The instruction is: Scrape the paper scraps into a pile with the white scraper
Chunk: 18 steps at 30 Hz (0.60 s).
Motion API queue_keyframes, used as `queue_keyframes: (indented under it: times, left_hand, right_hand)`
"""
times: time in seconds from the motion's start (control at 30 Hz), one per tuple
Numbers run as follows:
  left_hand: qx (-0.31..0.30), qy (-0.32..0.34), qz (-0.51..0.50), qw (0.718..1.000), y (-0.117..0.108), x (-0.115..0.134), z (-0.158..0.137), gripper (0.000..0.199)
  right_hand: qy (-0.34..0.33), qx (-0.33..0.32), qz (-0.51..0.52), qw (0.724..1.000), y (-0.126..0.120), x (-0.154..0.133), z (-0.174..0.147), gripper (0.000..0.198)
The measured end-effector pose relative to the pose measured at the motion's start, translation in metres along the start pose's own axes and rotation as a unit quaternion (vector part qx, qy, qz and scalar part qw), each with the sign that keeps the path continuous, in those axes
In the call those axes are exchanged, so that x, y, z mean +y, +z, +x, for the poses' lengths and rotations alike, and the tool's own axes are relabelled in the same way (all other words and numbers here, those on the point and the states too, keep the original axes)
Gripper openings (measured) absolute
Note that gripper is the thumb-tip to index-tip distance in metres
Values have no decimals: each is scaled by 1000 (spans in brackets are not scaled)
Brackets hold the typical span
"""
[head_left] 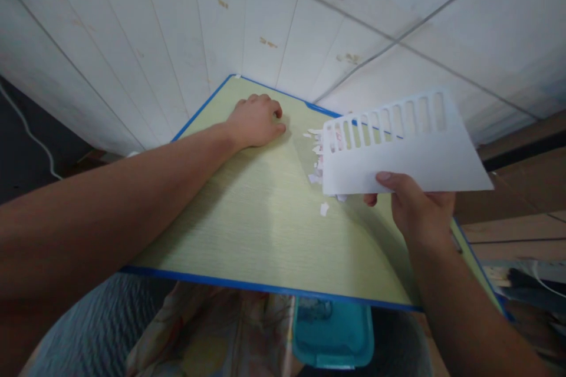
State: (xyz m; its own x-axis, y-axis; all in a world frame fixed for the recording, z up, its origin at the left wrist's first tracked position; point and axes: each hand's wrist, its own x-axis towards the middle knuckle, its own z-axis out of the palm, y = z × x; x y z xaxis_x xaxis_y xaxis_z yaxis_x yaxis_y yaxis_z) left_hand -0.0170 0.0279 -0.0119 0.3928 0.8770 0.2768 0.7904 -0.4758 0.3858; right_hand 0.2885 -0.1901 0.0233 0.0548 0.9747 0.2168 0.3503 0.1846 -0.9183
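My right hand [420, 203] pinches a white paper sheet [398, 168] by its lower edge, thumb on top and fingers beneath. A row of rounded slots is cut along the sheet's far side, and it is held tilted above the table. Small white paper scraps [316, 156] show beyond its left end, some with pinkish marks; the sheet hides part of the pile. One loose scrap [324, 209] lies nearer me. My left hand [255, 121] rests on the tabletop left of the scraps, loosely curled, thumb apart from the forefinger, with nothing visible in it.
The pale yellow-green table [256, 218] has a blue edge and stands against a white panelled wall [221, 29]. A grey cable [354, 70] runs along the wall. Below the front edge, near my lap, is a teal plastic container [333, 336]. Cardboard [517, 194] stands at right.
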Motion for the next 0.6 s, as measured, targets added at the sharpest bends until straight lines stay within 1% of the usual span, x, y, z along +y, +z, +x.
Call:
queue_keyframes:
  times: [0.1,0.17,0.23,0.4,0.53,0.6]
  left_hand:
    - [6,9,-13,1000,1,-3,0,46]
    - [4,8,-15,1000,1,-3,0,47]
    - [3,4,-13,1000,1,-3,0,47]
    - [-3,-3,5,1000,2,-2,2,50]
    - [-7,-13,20,1000,3,-1,2,53]
    - [-7,-10,19,1000,3,-1,2,53]
  right_hand:
    - [-19,42,3,999,6,-3,-3,29]
    - [-14,47,7,999,10,-5,-3,24]
    - [-3,45,10,999,13,-7,-3,23]
    - [11,32,9,999,17,-11,-4,25]
    - [24,21,30,999,23,-16,-6,12]
    - [32,3,38,999,26,-19,-8,13]
